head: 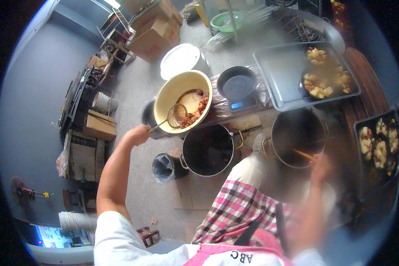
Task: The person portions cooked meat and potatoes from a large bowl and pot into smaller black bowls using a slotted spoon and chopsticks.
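Note:
My left hand [140,135] grips the handle of a wire mesh skimmer [177,115], whose head rests inside a cream-coloured basin [164,96] beside brown chunks of food [194,116]. At the right, blurred by a smear or steam, my right hand [321,168] holds a wooden utensil [304,154] reaching over a dark-filled pot [297,136]; its tip is unclear. Another large pot [207,149] with brass-coloured handles stands below the basin. A round pan [236,82] sits on a digital scale [242,104] between the basin and a metal tray [276,76].
Bowls of pale and brown food pieces [319,86] stand in the metal tray. A dark tray [359,159] with filled portions lies far right. A lined bin [163,168], a white lidded bucket [181,60], a small stool [148,234] and cardboard boxes [156,36] stand around.

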A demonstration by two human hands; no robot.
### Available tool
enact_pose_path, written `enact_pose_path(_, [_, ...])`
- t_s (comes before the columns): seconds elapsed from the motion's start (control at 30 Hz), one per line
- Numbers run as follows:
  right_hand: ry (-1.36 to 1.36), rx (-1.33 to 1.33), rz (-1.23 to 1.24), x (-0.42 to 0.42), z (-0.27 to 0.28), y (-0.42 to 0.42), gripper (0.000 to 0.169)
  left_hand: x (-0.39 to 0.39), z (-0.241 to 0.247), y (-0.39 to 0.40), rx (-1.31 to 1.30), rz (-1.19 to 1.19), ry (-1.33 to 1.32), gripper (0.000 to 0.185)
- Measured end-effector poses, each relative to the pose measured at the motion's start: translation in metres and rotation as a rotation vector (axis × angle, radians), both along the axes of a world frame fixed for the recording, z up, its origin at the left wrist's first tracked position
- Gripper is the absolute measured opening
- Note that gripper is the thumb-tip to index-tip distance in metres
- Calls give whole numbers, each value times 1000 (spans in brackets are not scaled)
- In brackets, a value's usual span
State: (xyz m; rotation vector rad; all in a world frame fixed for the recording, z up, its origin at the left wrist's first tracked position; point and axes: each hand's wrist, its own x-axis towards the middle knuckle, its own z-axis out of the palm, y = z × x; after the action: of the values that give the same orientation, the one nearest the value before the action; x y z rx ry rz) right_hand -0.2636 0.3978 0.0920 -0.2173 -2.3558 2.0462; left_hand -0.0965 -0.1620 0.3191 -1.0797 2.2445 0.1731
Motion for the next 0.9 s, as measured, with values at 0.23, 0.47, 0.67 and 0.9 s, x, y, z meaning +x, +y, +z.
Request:
enact_pose_path(0.23, [-6, 47, 1, 0, 11, 1, 32, 0, -5, -26, 376, 274, 51, 33])
enact_pose_path(0.47, [-50, -27, -55, -1, 9, -1, 33, 19, -53, -36, 577, 200, 200, 39])
enact_pose_path(0.67, [-60, -36, -26, -1, 5, -1, 33, 21, -41, 26, 635, 552, 403, 37])
enact_pose_path(0.9, [-56, 12, -35, -4, -3, 3, 32, 30, -77, 15, 649, 563, 523, 35])
